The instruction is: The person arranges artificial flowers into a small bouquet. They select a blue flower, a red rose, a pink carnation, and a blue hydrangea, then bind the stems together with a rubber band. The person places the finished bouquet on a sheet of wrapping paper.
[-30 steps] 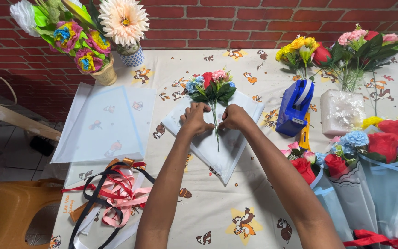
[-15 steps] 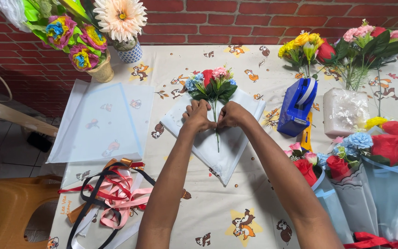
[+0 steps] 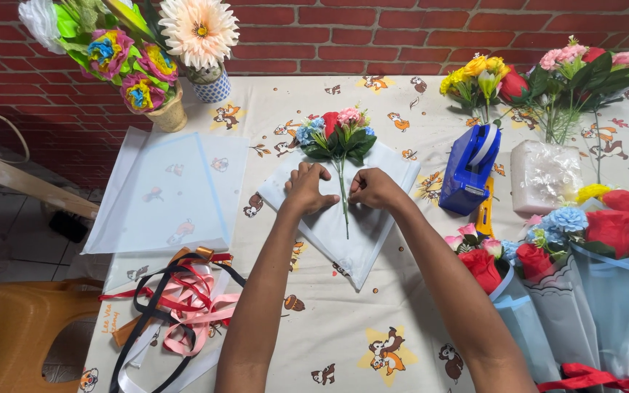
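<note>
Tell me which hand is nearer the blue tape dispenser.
Right. The right hand rests on the wrapping paper just left of the blue tape dispenser; the left hand lies farther left, beyond the flower stem.

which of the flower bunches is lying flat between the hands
The small bouquet with red, pink and blue blooms, lying on the white wrapping paper. The other bunches stand in vases or are already wrapped.
</note>
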